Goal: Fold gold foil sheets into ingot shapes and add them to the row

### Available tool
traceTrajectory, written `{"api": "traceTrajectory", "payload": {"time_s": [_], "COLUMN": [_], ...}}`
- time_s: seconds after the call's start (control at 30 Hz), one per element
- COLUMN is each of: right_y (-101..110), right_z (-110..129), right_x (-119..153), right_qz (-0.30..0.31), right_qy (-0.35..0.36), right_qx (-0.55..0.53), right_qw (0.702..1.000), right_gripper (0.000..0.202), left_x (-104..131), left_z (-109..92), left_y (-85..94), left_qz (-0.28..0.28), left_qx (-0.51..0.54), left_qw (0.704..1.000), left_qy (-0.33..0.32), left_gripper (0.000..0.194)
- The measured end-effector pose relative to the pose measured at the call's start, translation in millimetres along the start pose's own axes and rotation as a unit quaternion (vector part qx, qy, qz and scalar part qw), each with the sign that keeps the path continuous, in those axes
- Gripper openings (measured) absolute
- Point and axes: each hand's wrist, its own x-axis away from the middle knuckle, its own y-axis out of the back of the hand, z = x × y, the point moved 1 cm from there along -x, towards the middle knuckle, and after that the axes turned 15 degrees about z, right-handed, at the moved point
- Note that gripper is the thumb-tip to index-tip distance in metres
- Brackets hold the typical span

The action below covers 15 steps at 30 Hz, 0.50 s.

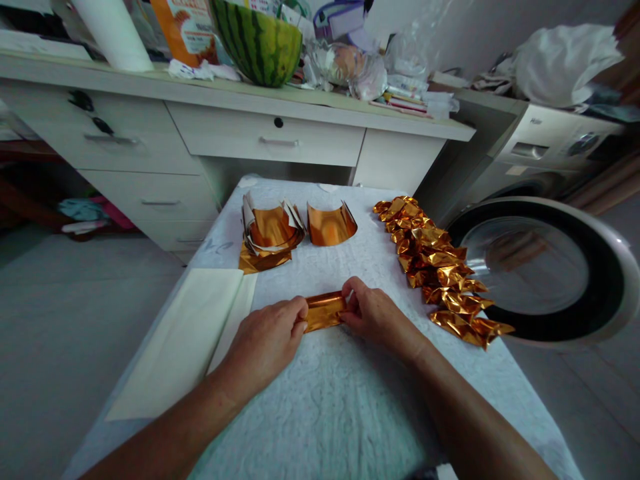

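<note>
A gold foil sheet (325, 312), rolled or folded into a flat strip, lies level between my hands near the table's middle. My left hand (275, 327) pinches its left end, and my right hand (373, 312) pinches the right end between thumb and fingers. Beyond them stands a stack of curved gold and white sheets (273, 228), with a single curved gold sheet (331, 225) to its right. Several folded gold foil pieces (440, 263) form a row along the table's right side. Pale paper sheets (185, 333) lie flat to the left of my left hand.
The cloth-covered table (320, 407) reaches toward a white desk (270, 137). On the desk are a cut watermelon (260, 43), an orange packet (187, 33), a paper roll (113, 33) and plastic bags. A washing machine's round door (540, 270) hangs open beside the table's right edge.
</note>
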Motion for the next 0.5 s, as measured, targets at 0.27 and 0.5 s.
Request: {"api": "traceTrajectory", "payload": {"time_s": [0.27, 0.5], "right_y": [4.6, 6.8], "right_z": [2.0, 0.7], "right_x": [2.8, 5.2], "right_qz": [-0.003, 0.02], "right_qy": [-0.008, 0.016], "right_qx": [-0.018, -0.062], "right_qw": [1.0, 0.998], "right_gripper": [0.026, 0.025], "left_x": [1.5, 0.3], "left_z": [-0.7, 0.1], "left_y": [-3.3, -4.0], "left_qz": [-0.006, -0.006], "left_qx": [0.002, -0.016], "left_qw": [1.0, 0.999], "left_qy": [-0.03, -0.033], "left_gripper": [0.014, 0.015]}}
